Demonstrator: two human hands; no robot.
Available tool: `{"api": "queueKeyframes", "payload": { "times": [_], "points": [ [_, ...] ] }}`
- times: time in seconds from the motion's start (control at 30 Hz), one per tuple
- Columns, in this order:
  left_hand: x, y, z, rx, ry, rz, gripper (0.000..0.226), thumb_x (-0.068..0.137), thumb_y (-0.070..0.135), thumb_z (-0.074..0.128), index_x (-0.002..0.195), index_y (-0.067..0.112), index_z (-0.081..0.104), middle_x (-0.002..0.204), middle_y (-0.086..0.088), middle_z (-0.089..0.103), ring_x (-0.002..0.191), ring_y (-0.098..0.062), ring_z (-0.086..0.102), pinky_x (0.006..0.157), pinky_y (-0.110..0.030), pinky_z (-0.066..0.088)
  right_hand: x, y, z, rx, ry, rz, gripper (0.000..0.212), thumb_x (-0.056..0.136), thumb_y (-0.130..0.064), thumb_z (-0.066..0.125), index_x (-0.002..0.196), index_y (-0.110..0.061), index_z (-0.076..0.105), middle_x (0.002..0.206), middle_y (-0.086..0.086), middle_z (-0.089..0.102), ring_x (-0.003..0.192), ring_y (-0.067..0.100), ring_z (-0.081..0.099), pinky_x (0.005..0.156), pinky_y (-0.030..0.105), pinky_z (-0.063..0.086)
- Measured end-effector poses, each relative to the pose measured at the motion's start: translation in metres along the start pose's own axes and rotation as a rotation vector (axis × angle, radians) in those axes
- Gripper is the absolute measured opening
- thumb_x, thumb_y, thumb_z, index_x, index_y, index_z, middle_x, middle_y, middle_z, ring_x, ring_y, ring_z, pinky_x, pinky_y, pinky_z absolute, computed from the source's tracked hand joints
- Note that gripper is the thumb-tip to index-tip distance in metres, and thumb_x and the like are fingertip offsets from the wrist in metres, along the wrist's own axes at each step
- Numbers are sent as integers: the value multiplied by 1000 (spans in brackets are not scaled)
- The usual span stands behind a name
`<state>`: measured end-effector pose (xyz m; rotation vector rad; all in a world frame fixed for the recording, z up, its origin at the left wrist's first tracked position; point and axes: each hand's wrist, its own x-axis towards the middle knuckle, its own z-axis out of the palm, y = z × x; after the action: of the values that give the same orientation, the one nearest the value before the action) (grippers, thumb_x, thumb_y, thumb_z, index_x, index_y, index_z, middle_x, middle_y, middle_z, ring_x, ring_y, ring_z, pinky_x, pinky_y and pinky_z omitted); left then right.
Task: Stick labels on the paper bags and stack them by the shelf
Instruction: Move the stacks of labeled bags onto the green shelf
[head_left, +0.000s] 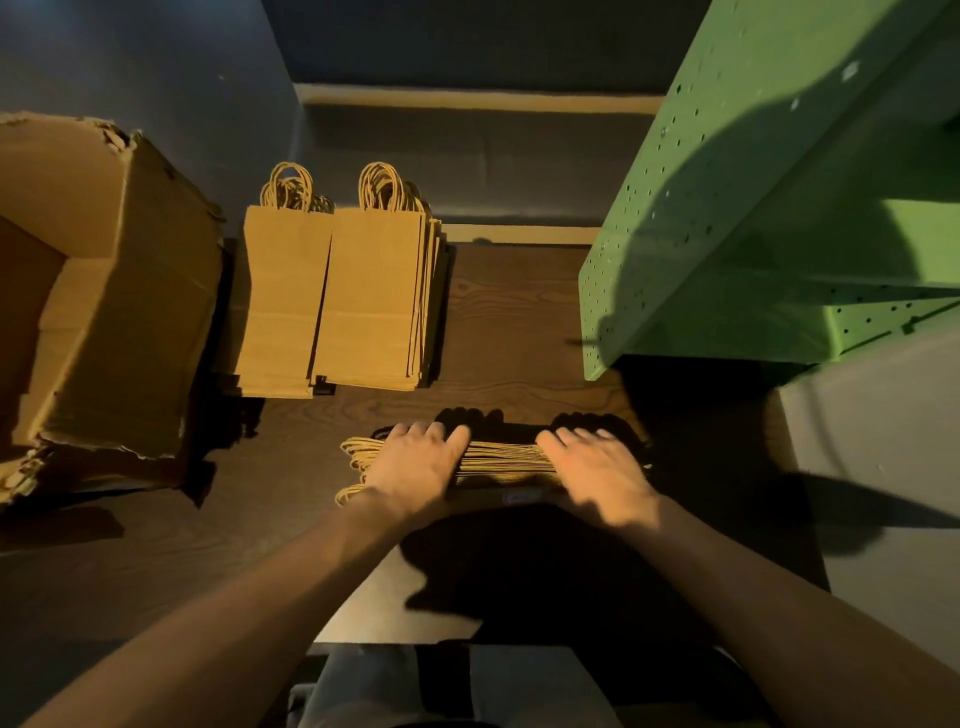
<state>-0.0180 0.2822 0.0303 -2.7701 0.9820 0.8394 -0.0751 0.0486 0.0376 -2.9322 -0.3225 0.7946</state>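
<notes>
- One green pegboard shelf (727, 234) at 2 o'clock.
- One torn cardboard box (119, 312) at 9 o'clock.
- Two flat stacks at 11 o'clock, left stack (278, 301) touching right stack (371, 296), handles pointing away. I see no labels.
- One bundle of paper bags (504, 460) at 12 o'clock, just below the shelf's foot, handles toward 9 o'clock.
- Two hands: my left hand (415, 467) presses the bundle with fingers laid close together; my right hand (602, 478) lies on it, fingers slightly spread and blurred.
- I judge I'm squaring this bundle. Next I need a firm two-sided hold to set it by the shelf.
</notes>
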Motion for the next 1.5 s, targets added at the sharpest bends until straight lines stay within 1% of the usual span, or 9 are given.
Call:
{"api": "queueKeyframes", "payload": {
  "times": [0.17, 0.47, 0.73, 0.97, 1.13, 1.2, 1.3, 1.4, 1.5],
  "points": [
    [-12, -2, 10, 13, 105, 8, 88, 83, 49, 72, 153, 25, 24, 145, -7, 47, 135, -28, 42, 113, -44, 33, -5, -3, 2, 44, 20, 4, 53, 88, -52, 58, 131, -26, 40, 125, 0, 53, 117, 22, 51, 96, 39, 40],
    [-10, -4, 12, -8, 145, -10, 94, 85, 55, 68, 158, 27, 16, 152, -5, 39, 142, -28, 34, 119, -50, 24, 1, -2, 1, 70, -5, 10, 62, 85, -51, 63, 136, -25, 37, 127, 1, 49, 118, 23, 48, 100, 41, 39],
    [-7, -9, 26, 38, 292, 53, 93, 78, 73, 62, 150, 23, 32, 137, -11, 56, 128, -34, 52, 109, -58, 38, 3, 4, 16, -2, 128, -30, 83, 80, -60, 60, 148, -22, 32, 132, 1, 51, 117, 22, 50, 102, 44, 40],
    [9, -11, -3, 165, 79, 123, 95, 88, 59, 65, 157, 18, 15, 145, -15, 42, 131, -33, 44, 113, -45, 34, 10, 6, 8, -15, 106, -53, 54, 85, -58, 60, 122, -24, 43, 114, -1, 60, 103, 22, 61, 88, 39, 46],
    [14, -7, -6, 234, -3, 108, 90, 90, 43, 69, 156, 18, 13, 143, -18, 49, 130, -34, 49, 114, -48, 32, 27, -23, -4, -19, -22, 42, 64, 82, -61, 66, 127, -21, 43, 123, 5, 60, 113, 27, 59, 96, 46, 42],
    [12, -5, -5, 235, -4, 90, 84, 92, 38, 68, 155, 18, 16, 145, -18, 48, 133, -35, 47, 115, -50, 30, 35, -42, -3, -33, -13, 25, 61, 85, -48, 69, 132, -22, 41, 128, 6, 59, 118, 28, 56, 97, 46, 41],
    [4, -5, 0, 169, 69, 74, 81, 93, 36, 67, 155, 23, 17, 152, -14, 42, 144, -33, 36, 121, -55, 19, 43, -53, -6, -38, -49, -27, 55, 92, -33, 64, 139, -21, 38, 128, 7, 61, 118, 28, 59, 96, 43, 44],
    [-11, -2, 18, 57, 230, -6, 98, 85, 39, 73, 161, 24, 13, 164, -16, 25, 155, -36, 10, 120, -65, 4, 45, -48, -11, -54, -96, -27, 50, 96, -27, 57, 142, -20, 37, 121, 6, 65, 110, 27, 64, 90, 42, 47],
    [-36, 10, 33, -293, 449, -223, 119, 76, 49, 79, 164, 26, 2, 170, -16, 7, 157, -35, -3, 121, -64, 6, 40, -40, -10, 7, -26, 28, 44, 95, -26, 60, 136, -24, 44, 109, 2, 69, 99, 23, 67, 84, 39, 52]
  ]
}}
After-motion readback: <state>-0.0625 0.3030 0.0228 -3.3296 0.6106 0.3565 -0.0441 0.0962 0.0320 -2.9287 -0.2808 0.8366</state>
